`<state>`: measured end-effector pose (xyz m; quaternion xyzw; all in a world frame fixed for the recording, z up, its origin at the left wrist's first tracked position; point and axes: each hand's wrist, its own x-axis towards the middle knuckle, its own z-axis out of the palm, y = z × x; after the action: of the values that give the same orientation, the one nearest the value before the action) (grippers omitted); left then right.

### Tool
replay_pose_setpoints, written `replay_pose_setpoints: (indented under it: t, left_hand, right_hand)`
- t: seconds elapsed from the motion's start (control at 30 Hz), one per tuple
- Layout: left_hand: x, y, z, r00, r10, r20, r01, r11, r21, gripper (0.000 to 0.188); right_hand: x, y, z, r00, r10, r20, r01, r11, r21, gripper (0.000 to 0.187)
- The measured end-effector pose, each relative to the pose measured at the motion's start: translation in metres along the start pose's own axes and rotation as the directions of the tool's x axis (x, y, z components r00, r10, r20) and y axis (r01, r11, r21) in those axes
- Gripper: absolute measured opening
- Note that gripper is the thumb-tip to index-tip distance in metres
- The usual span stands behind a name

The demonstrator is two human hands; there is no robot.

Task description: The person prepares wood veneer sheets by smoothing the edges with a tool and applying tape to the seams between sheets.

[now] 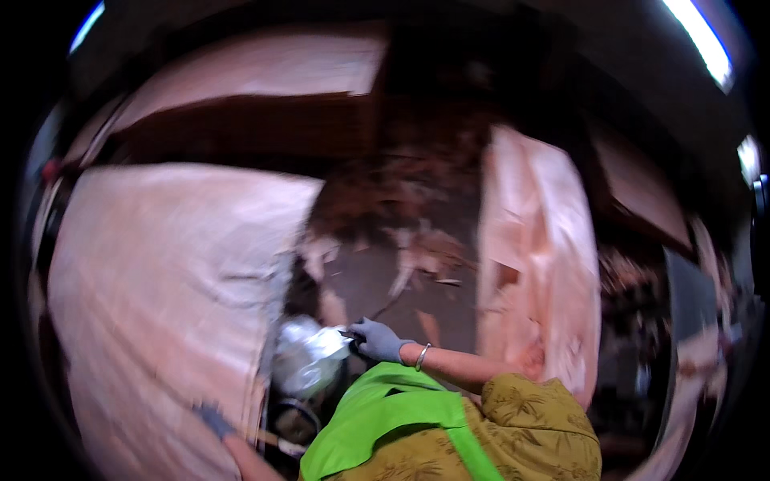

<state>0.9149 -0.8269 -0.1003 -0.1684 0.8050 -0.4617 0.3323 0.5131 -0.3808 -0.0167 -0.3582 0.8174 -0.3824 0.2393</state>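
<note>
The whole view is blurred. My right hand (377, 338), in a grey-blue glove with a metal bangle at the wrist, reaches forward and left. Its fingertips pinch a small dark thing (350, 334) that I cannot make out, right beside a crumpled whitish plastic bag (307, 358). My left hand (213, 419), also gloved, is low at the left against the edge of a large pale pinkish sheet (160, 289); its grip is too blurred to read. My green vest (377, 421) and olive patterned sleeve (533, 425) fill the lower middle.
A second pale sheet (541, 256) stands upright on the right. Between the two sheets lies a dark floor with several pale scraps (417, 256). Another pale sheet (265, 68) lies at the back. Strip lights (702, 36) glow at the upper right.
</note>
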Motion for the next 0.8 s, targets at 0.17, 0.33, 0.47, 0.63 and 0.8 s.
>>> replay_pose_setpoints:
  t: [0.17,0.33,0.47,0.63,0.8]
  left_hand:
    - [0.041,0.026,-0.066,0.549,-0.701,0.454,0.671,0.047,-0.74,0.045]
    - [0.07,0.003,-0.171,0.568,-0.802,0.182,0.297,-0.006,-0.955,0.046]
    - [0.08,-0.011,-0.291,0.571,-0.816,0.092,-0.022,-0.128,-0.992,0.045]
    - [0.133,0.003,-0.309,0.663,-0.732,-0.155,-0.128,0.093,-0.987,0.046]
    - [0.164,0.048,-0.444,0.728,-0.609,-0.315,-0.386,0.015,-0.922,0.046]
  right_hand:
    - [-0.17,0.104,-0.038,0.833,0.483,-0.27,-0.506,0.862,-0.019,0.025]
    - [-0.268,0.12,-0.028,0.658,0.676,-0.333,-0.685,0.72,0.108,0.021]
    - [-0.281,0.148,-0.056,0.468,0.698,-0.542,-0.745,0.642,0.182,0.019]
    - [-0.312,0.192,-0.153,0.2,0.654,-0.729,-0.863,0.47,0.185,0.035]
    - [-0.379,0.245,-0.202,0.109,0.619,-0.778,-0.978,0.209,0.029,0.033]
